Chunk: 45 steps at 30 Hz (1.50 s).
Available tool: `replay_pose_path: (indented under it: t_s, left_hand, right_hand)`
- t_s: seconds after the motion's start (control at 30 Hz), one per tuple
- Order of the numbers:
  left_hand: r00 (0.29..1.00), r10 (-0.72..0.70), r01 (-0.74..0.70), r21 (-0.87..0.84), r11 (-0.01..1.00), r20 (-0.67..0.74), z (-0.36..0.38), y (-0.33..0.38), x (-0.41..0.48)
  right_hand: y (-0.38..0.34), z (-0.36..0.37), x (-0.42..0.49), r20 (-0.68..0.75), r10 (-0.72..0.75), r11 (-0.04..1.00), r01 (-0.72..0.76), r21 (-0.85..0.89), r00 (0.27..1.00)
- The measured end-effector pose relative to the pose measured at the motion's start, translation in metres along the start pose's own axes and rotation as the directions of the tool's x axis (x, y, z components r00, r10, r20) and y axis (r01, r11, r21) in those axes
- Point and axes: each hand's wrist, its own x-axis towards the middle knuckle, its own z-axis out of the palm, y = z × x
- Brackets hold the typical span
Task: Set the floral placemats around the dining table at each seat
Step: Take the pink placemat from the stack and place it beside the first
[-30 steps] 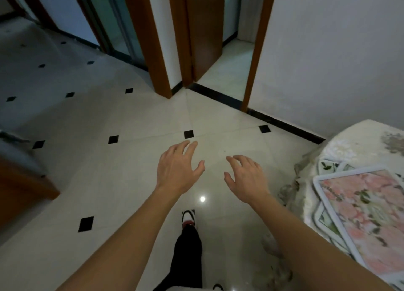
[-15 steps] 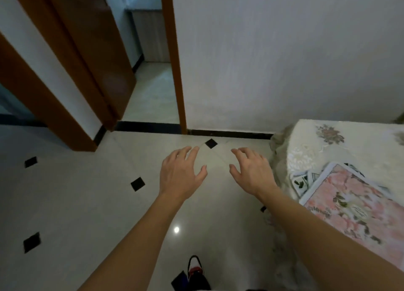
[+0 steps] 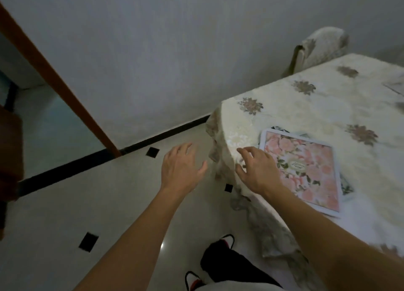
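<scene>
Since half a second ago the person has turned toward the table, and the right hand has come in over the corner of the tabletop, which is draped in a cream cloth with brown flower sprigs. Seen from the head camera, its fingers are spread, slightly curled and empty. They are just beside the pink rose-print rectangular placemat, white-bordered, which tops a small stack of mats near that corner. The left hand hangs over the pale tiled floor, fingers apart, holding nothing. This looks like the reach for the stack, with no mat plainly set at a seat yet. Next, I'd judge, the fingers must slip under the top mat's edge and lift it alone. A cloth-covered chair at the far side marks one seat.
</scene>
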Motion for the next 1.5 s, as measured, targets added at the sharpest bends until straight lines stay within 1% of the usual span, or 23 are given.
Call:
replay_pose_path:
  t_s: [0.13,0.2,0.33,0.4,0.5,0.6,0.7,0.8,0.97,1.07,1.17,1.27,1.37,1.43,1.5]
  left_hand:
    - [0.991,0.136,-0.135,-0.048,0.99,0.006,0.02,0.042,0.055]
    - [0.976,0.215,-0.212,-0.078,0.974,0.038,0.031,0.066,0.08]
    - [0.939,0.336,-0.329,-0.091,0.94,0.074,0.052,0.118,0.121]
    - [0.913,0.398,-0.389,-0.093,0.916,0.094,0.063,0.14,0.137]
    - [0.885,0.443,-0.428,-0.121,0.895,0.144,0.081,0.164,0.152]
    - [0.878,0.44,-0.41,-0.18,0.894,0.186,0.1,0.179,0.156]
    - [0.878,0.394,-0.326,-0.263,0.908,0.273,0.116,0.186,0.153]
    - [0.891,0.297,-0.161,-0.372,0.914,0.344,0.129,0.193,0.15]
    - [0.889,0.171,0.02,-0.408,0.913,0.425,0.152,0.195,0.148]
    - [0.879,0.113,0.115,-0.436,0.892,0.463,0.161,0.193,0.146]
    - [0.867,0.084,0.174,-0.456,0.873,0.492,0.166,0.192,0.149]
    - [0.848,0.074,0.214,-0.467,0.858,0.525,0.169,0.194,0.155]
    - [0.827,0.032,0.292,-0.476,0.829,0.562,0.174,0.196,0.158]
    - [0.816,0.002,0.352,-0.5,0.792,0.578,0.18,0.197,0.158]
    - [0.805,-0.036,0.412,-0.514,0.752,0.592,0.183,0.198,0.158]
  right_hand:
    - [0.051,-0.002,0.012,-0.06,0.133,0.991,-0.133,0.002,0.989]
    - [0.079,-0.004,0.016,-0.094,0.22,0.975,-0.219,0.029,0.971]
    - [0.134,-0.004,0.012,-0.153,0.391,0.92,-0.384,0.075,0.908]
    - [0.16,-0.001,0.008,-0.15,0.471,0.882,-0.461,0.094,0.869]
    - [0.191,0.006,-0.005,-0.127,0.569,0.822,-0.554,0.131,0.813]
    - [0.214,0.011,-0.023,-0.103,0.656,0.753,-0.64,0.153,0.748]
    - [0.228,0.017,-0.042,-0.059,0.728,0.683,-0.713,0.159,0.683]
    - [0.237,0.023,-0.057,-0.03,0.779,0.62,-0.764,0.179,0.626]
    - [0.251,0.031,-0.066,0.02,0.831,0.544,-0.821,0.174,0.555]
    - [0.258,0.035,-0.061,0.059,0.851,0.502,-0.84,0.207,0.523]
    - [0.265,0.037,-0.051,0.085,0.863,0.47,-0.854,0.225,0.497]
    - [0.27,0.04,-0.04,0.119,0.863,0.455,-0.857,0.242,0.491]
    - [0.27,0.043,-0.03,0.168,0.864,0.435,-0.872,0.222,0.474]
    - [0.27,0.047,-0.025,0.197,0.875,0.399,-0.889,0.225,0.443]
    - [0.27,0.05,-0.021,0.223,0.89,0.34,-0.904,0.259,0.398]
